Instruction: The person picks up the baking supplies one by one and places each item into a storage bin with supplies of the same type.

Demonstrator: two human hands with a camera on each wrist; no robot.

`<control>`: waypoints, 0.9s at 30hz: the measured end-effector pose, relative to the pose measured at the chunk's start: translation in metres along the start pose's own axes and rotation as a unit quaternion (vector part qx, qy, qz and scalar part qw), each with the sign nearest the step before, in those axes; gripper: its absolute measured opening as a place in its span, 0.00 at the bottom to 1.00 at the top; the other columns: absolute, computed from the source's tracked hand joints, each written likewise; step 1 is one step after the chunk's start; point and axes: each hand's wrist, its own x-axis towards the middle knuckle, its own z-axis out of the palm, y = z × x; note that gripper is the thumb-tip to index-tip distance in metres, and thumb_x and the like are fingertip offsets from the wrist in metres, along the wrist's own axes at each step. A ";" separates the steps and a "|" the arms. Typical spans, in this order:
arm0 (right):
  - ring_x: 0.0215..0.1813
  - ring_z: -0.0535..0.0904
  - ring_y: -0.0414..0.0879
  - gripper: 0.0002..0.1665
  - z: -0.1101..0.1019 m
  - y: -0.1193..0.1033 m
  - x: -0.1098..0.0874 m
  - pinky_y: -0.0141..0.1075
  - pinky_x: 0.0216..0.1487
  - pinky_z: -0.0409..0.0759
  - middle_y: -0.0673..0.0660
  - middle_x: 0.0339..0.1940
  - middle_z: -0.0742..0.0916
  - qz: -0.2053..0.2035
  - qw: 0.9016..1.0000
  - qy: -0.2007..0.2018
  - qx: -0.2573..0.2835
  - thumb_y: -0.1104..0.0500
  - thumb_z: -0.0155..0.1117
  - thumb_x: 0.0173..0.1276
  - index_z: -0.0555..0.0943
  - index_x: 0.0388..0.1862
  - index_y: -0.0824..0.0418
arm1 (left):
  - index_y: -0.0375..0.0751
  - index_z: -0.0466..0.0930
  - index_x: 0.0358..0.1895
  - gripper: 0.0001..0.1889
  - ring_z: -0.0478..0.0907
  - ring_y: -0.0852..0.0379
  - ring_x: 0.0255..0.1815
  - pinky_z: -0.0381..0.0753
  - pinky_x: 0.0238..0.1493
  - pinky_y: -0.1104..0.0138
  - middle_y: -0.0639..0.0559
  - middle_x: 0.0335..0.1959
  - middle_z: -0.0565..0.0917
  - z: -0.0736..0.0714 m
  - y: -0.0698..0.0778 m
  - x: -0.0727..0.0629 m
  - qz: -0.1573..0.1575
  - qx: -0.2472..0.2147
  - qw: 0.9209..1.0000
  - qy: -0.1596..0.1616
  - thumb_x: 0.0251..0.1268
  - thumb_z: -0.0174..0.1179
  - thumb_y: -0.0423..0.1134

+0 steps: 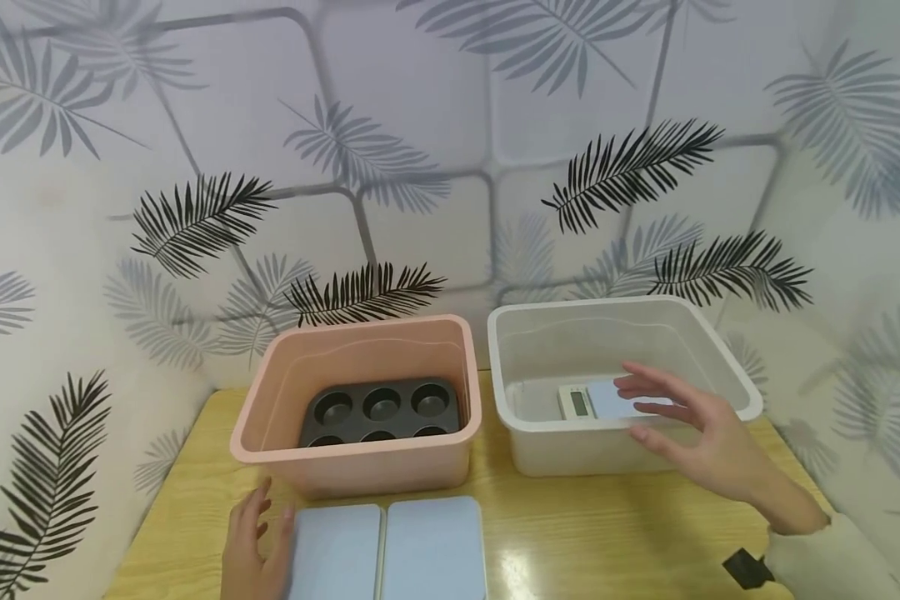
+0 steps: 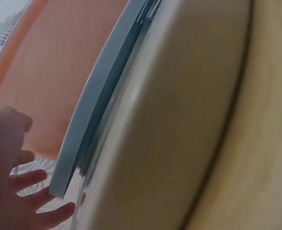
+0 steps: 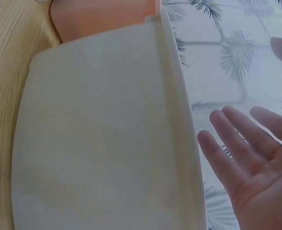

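Note:
My right hand (image 1: 701, 429) hovers over the front rim of the off-white bin (image 1: 555, 427), its fingers spread and nothing in its grasp. Inside that bin lie a small white device with a dark display (image 1: 577, 403) and a light-blue flat piece (image 1: 607, 398) beside it, partly hidden by my fingers. My left hand (image 1: 253, 546) is beside the left edge of a container with two light-blue lid panels (image 1: 431, 546). In the left wrist view its loose fingers (image 2: 28, 180) come up near the edge of the blue lid (image 2: 90, 100) over a cream body.
A pink bin (image 1: 390, 468) stands left of the off-white one, with a dark muffin tin (image 1: 357, 414) inside. Both sit on a yellowish wooden table (image 1: 570, 533) against a leaf-patterned wall (image 1: 420, 100). A small black object (image 1: 747, 568) shows by my right sleeve.

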 end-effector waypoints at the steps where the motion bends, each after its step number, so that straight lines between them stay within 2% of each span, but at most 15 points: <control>1: 0.65 0.86 0.33 0.45 -0.003 0.001 -0.001 0.25 0.66 0.85 0.40 0.65 0.88 0.007 1.000 0.006 -0.005 0.77 0.72 0.67 0.74 0.82 0.58 | 0.37 0.73 0.79 0.29 0.81 0.41 0.62 0.71 0.52 0.87 0.34 0.68 0.80 -0.001 -0.003 -0.002 0.004 0.020 1.000 0.006 0.80 0.64 0.37; 4: 0.64 0.86 0.32 0.42 -0.010 0.003 -0.008 0.23 0.64 0.85 0.40 0.64 0.88 0.023 0.999 0.029 -0.020 0.78 0.70 0.68 0.75 0.80 0.60 | 0.36 0.81 0.72 0.23 0.83 0.39 0.57 0.79 0.45 0.79 0.33 0.63 0.83 -0.005 -0.006 -0.007 0.001 0.051 0.999 0.004 0.78 0.67 0.37; 7: 0.63 0.86 0.31 0.40 -0.016 0.005 -0.016 0.21 0.64 0.84 0.39 0.62 0.89 0.033 0.998 0.049 -0.025 0.80 0.69 0.69 0.76 0.79 0.63 | 0.35 0.83 0.70 0.23 0.86 0.46 0.49 0.82 0.37 0.75 0.32 0.60 0.85 -0.009 -0.008 -0.010 -0.023 0.072 0.997 -0.025 0.78 0.67 0.40; 9: 0.62 0.86 0.31 0.39 -0.019 0.008 -0.020 0.20 0.63 0.84 0.39 0.61 0.89 0.036 0.997 0.060 -0.026 0.80 0.68 0.69 0.76 0.78 0.65 | 0.33 0.81 0.71 0.25 0.84 0.54 0.41 0.80 0.33 0.75 0.32 0.60 0.85 -0.012 -0.009 -0.012 -0.054 0.084 0.993 -0.066 0.80 0.65 0.43; 11: 0.62 0.87 0.31 0.37 -0.022 0.010 -0.023 0.20 0.62 0.84 0.40 0.60 0.90 0.039 0.997 0.067 -0.020 0.81 0.66 0.70 0.77 0.77 0.67 | 0.31 0.80 0.72 0.27 0.79 0.61 0.34 0.77 0.31 0.75 0.33 0.60 0.84 -0.015 -0.010 -0.013 -0.083 0.098 0.985 -0.112 0.82 0.63 0.46; 13: 0.61 0.87 0.31 0.35 -0.024 0.013 -0.026 0.20 0.61 0.84 0.42 0.59 0.91 0.043 0.996 0.075 -0.018 0.80 0.66 0.71 0.78 0.76 0.68 | 0.30 0.80 0.72 0.28 0.74 0.63 0.30 0.75 0.30 0.74 0.32 0.60 0.84 -0.016 -0.011 -0.014 -0.104 0.108 0.977 -0.152 0.83 0.61 0.48; 15: 0.60 0.88 0.32 0.33 -0.027 0.014 -0.028 0.20 0.60 0.85 0.44 0.58 0.92 0.046 0.996 0.082 -0.011 0.81 0.65 0.71 0.78 0.74 0.70 | 0.29 0.81 0.69 0.27 0.73 0.62 0.30 0.74 0.31 0.73 0.32 0.59 0.83 -0.017 -0.013 -0.014 -0.115 0.116 0.971 -0.177 0.83 0.60 0.49; 20: 0.58 0.89 0.32 0.31 -0.035 0.018 -0.034 0.21 0.57 0.87 0.44 0.56 0.92 0.045 0.994 0.103 0.005 0.82 0.64 0.70 0.79 0.72 0.73 | 0.29 0.85 0.62 0.24 0.77 0.61 0.33 0.76 0.32 0.73 0.32 0.57 0.83 -0.017 -0.014 -0.016 -0.124 0.123 0.965 -0.194 0.81 0.61 0.49; 27: 0.53 0.90 0.34 0.26 -0.042 0.031 -0.045 0.24 0.51 0.90 0.47 0.52 0.93 0.055 0.986 0.135 0.080 0.83 0.60 0.73 0.78 0.69 0.80 | 0.31 0.85 0.60 0.21 0.76 0.60 0.34 0.75 0.31 0.72 0.39 0.51 0.84 -0.018 -0.014 -0.018 -0.130 0.129 0.968 -0.174 0.80 0.62 0.47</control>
